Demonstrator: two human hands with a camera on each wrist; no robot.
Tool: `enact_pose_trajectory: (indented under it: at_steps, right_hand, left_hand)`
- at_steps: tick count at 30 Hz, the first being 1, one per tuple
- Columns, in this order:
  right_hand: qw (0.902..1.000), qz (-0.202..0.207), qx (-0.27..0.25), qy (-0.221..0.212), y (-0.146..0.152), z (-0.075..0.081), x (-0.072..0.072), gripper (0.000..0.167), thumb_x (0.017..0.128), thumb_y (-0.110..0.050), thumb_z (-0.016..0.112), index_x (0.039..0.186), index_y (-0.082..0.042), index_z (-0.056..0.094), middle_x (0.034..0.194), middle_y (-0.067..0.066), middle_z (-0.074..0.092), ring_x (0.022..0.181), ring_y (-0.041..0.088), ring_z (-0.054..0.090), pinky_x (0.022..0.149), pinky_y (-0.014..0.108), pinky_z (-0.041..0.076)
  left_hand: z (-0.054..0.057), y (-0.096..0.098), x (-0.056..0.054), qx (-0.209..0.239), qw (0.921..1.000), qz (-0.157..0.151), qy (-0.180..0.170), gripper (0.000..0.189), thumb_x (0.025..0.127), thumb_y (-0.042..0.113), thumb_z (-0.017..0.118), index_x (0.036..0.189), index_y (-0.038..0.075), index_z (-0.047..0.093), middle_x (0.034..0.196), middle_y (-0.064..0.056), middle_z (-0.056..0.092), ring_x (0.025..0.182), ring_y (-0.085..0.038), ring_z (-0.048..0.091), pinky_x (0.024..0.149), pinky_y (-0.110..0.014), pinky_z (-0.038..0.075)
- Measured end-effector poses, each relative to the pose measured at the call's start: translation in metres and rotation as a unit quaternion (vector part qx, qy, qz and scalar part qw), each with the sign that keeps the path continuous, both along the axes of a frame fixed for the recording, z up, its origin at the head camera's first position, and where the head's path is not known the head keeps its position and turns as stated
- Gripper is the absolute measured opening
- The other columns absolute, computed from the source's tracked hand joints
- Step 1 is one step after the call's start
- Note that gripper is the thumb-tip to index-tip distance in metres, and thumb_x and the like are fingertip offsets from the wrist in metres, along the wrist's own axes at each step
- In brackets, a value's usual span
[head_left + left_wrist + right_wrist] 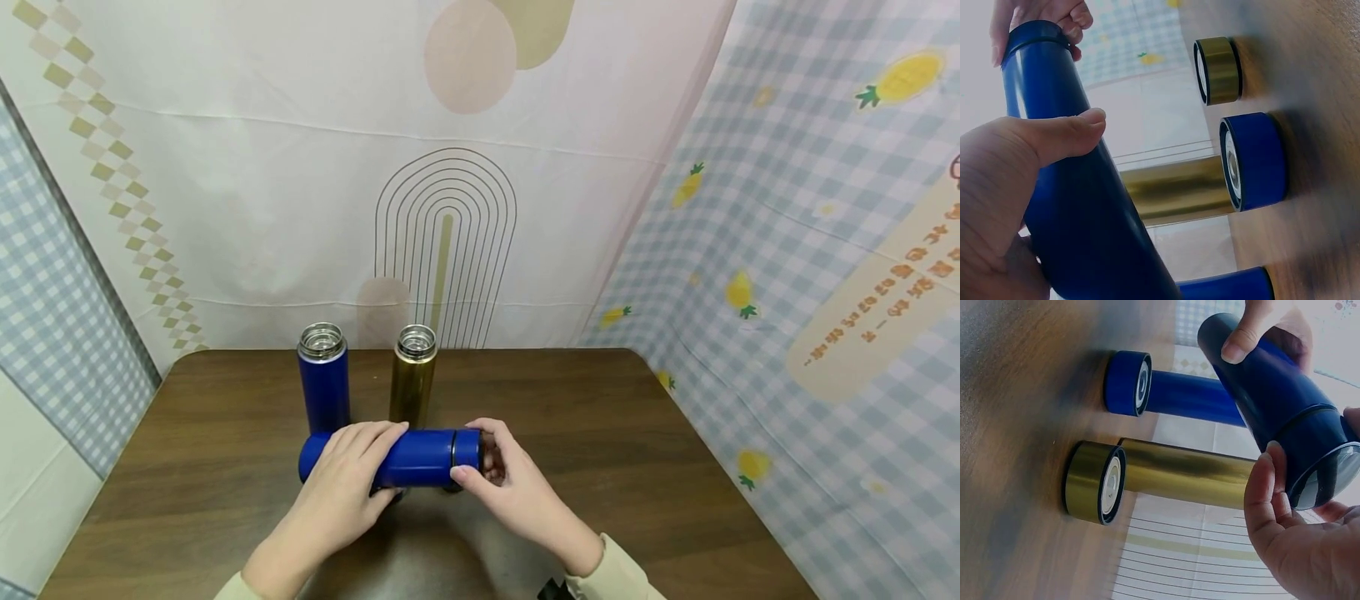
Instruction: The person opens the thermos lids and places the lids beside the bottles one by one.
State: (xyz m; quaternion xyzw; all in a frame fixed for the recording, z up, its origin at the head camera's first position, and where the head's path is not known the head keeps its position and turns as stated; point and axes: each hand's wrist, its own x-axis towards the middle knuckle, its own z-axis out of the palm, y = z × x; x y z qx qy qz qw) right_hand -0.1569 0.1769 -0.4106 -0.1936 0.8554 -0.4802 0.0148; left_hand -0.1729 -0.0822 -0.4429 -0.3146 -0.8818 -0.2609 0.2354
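Note:
A blue thermos bottle (416,458) with its blue lid (468,450) on is held sideways above the table. My left hand (347,477) grips its body, thumb (1072,134) along the near side. At the lid end, my right hand (521,492) holds the lid between thumb and fingers (1264,487). Behind stand an uncapped blue thermos bottle (326,383) and an uncapped gold one (412,383). A loose blue lid (1260,162) and a gold lid (1219,70) sit on the table with their inner sides up; the held bottle mostly hides them in the head view.
The brown wooden table (600,417) extends on both sides of the bottles. A pale patterned cloth (300,208) hangs behind its far edge, and a checked cloth with pineapples (750,208) hangs at the right.

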Motion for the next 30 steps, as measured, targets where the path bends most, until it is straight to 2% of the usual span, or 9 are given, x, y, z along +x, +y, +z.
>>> enact_pose_trajectory:
  at_steps: [2,5,7,12,14,18,21,25,30]
  right_hand:
    - [0.9981,0.024,0.019,0.053,0.0003,-0.0002,-0.0005,0.056,0.089,-0.037,0.07,0.136,-0.025,0.041,0.119,-0.003,0.049,0.095,0.015,0.054,0.079,0.032,0.051]
    - [0.9885,0.055,0.051,0.131,0.0003,0.0005,-0.0012,0.059,0.088,-0.03,0.071,0.138,-0.025,0.039,0.13,-0.005,0.041,0.106,0.013,0.05,0.086,0.032,0.049]
    - [0.985,0.071,0.056,0.147,0.0001,0.0011,-0.0013,0.06,0.088,-0.025,0.072,0.138,-0.025,0.038,0.133,-0.005,0.038,0.11,0.014,0.049,0.088,0.033,0.049]
    - [0.9911,0.058,0.06,0.104,-0.0005,0.0034,-0.0001,0.071,0.088,-0.029,0.072,0.144,-0.032,0.03,0.137,-0.007,0.036,0.113,0.012,0.049,0.092,0.033,0.048]
    - [0.9939,0.045,0.061,0.08,-0.0007,0.0043,0.0003,0.075,0.087,-0.034,0.072,0.146,-0.037,0.026,0.137,-0.009,0.036,0.112,0.012,0.05,0.093,0.033,0.047]
    - [0.9962,0.029,0.057,0.06,-0.0011,0.004,0.0001,0.077,0.085,-0.042,0.072,0.146,-0.039,0.025,0.135,-0.009,0.038,0.107,0.013,0.053,0.092,0.034,0.047]
    - [0.9978,0.015,0.045,0.046,-0.001,0.0033,0.0,0.073,0.086,-0.045,0.07,0.145,-0.039,0.027,0.135,-0.008,0.04,0.104,0.014,0.054,0.09,0.035,0.048]
    - [0.9993,-0.009,0.027,0.023,-0.0013,0.0031,-0.0013,0.058,0.094,-0.041,0.062,0.143,-0.038,0.031,0.132,-0.006,0.048,0.101,0.014,0.057,0.086,0.035,0.049]
    - [0.9987,-0.019,0.046,0.005,-0.002,0.0035,-0.0036,0.046,0.101,-0.04,0.047,0.143,-0.026,0.035,0.117,0.002,0.055,0.089,0.013,0.06,0.077,0.031,0.052]
  left_hand:
    - [-0.0005,-0.001,-0.0001,-0.003,0.9999,0.002,-0.014,0.078,0.067,0.023,0.088,0.136,0.013,0.053,0.125,-0.005,0.058,0.117,-0.025,0.051,0.102,-0.047,0.036]
    - [-0.0015,-0.0027,0.0,-0.005,0.9995,0.006,-0.029,0.078,0.067,0.025,0.088,0.135,0.012,0.054,0.125,-0.005,0.059,0.117,-0.024,0.052,0.102,-0.047,0.036]
    - [-0.0018,-0.0036,0.0,-0.005,0.9995,0.007,-0.031,0.078,0.067,0.025,0.088,0.135,0.012,0.054,0.125,-0.005,0.059,0.117,-0.025,0.052,0.102,-0.047,0.035]
    - [-0.0011,-0.0039,-0.0007,-0.004,0.9997,0.006,-0.023,0.079,0.067,0.024,0.088,0.136,0.012,0.052,0.126,-0.005,0.058,0.118,-0.024,0.051,0.102,-0.046,0.035]
    - [-0.0009,-0.0036,-0.0007,-0.004,0.9998,0.004,-0.021,0.079,0.067,0.024,0.088,0.137,0.012,0.052,0.126,-0.005,0.058,0.117,-0.025,0.051,0.102,-0.047,0.035]
    - [-0.0013,-0.0032,-0.0005,0.0,0.9999,0.001,-0.014,0.079,0.066,0.022,0.088,0.136,0.012,0.052,0.125,-0.005,0.058,0.116,-0.026,0.052,0.101,-0.048,0.036]
    - [-0.0014,-0.003,-0.0001,-0.003,0.9999,0.001,-0.012,0.079,0.066,0.022,0.088,0.136,0.012,0.053,0.125,-0.005,0.058,0.116,-0.025,0.051,0.101,-0.048,0.036]
    - [-0.0005,-0.0021,0.0008,-0.011,0.9998,0.003,-0.016,0.078,0.067,0.023,0.088,0.136,0.014,0.053,0.125,-0.004,0.058,0.118,-0.023,0.051,0.102,-0.047,0.035]
    - [0.0001,-0.0011,0.0009,-0.014,0.9999,-0.001,-0.008,0.077,0.067,0.023,0.088,0.136,0.015,0.054,0.125,-0.003,0.058,0.117,-0.023,0.051,0.102,-0.047,0.035]
